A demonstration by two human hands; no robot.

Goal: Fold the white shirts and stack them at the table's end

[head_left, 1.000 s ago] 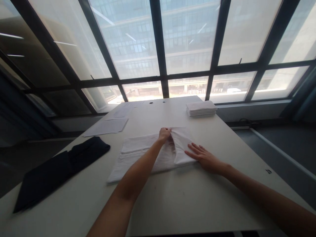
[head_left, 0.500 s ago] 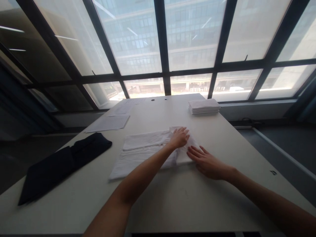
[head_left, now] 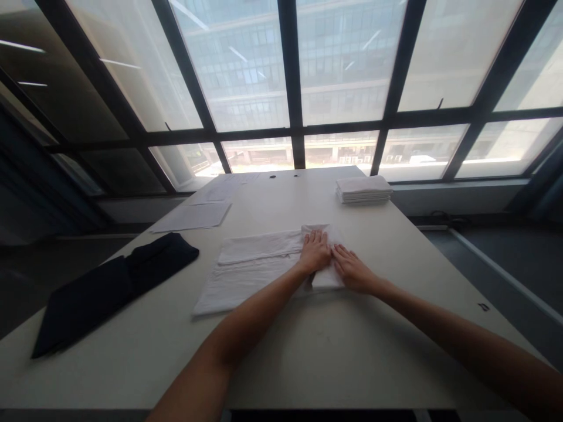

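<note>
A flat white cloth garment (head_left: 255, 272) lies on the table in front of me, with a seam line running across it. Its right end is folded over into a double-layered strip (head_left: 325, 280). My left hand (head_left: 315, 249) rests flat on this fold, fingers stretched out and pointing away from me. Close beside it on the right, my right hand (head_left: 353, 269) presses on the outer edge of the fold with its fingers extended. Neither hand grips the cloth. Part of the fold is hidden under both hands.
A folded dark navy garment (head_left: 114, 287) lies at the left of the white table (head_left: 281, 369). Paper sheets (head_left: 193, 215) are behind it. A stack of folded white cloths (head_left: 364, 190) stands at the back right. A small dark object (head_left: 484, 306) lies near the right edge.
My left hand has slid slightly left and toward me over the fold. My right hand has moved left and away from me, closer to the left hand.
</note>
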